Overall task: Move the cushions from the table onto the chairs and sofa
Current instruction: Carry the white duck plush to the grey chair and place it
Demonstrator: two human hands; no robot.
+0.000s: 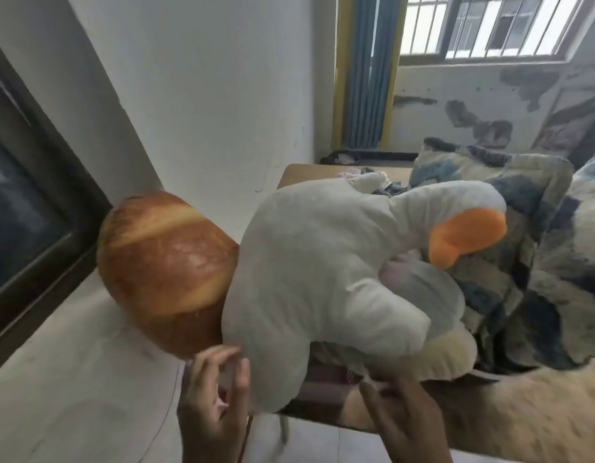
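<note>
Two hands [216, 409] beneath goose cushion [323, 279]

White plush goose cushion [323, 269] with orange beak, beside golden-brown bread-loaf cushion [166, 265] streaked pale yellow on the left. On the right, patterned cushions [509, 235] blotched in blue, cream and dark grey. Far off, blue curtain [369, 71] edged in yellow, against white wall [206, 78].

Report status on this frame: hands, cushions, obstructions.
Left hand open, beside bread-shaped cushion. Right hand under white duck plush; grip unclear. Patterned cushions piled behind. Nothing blocking.
</note>
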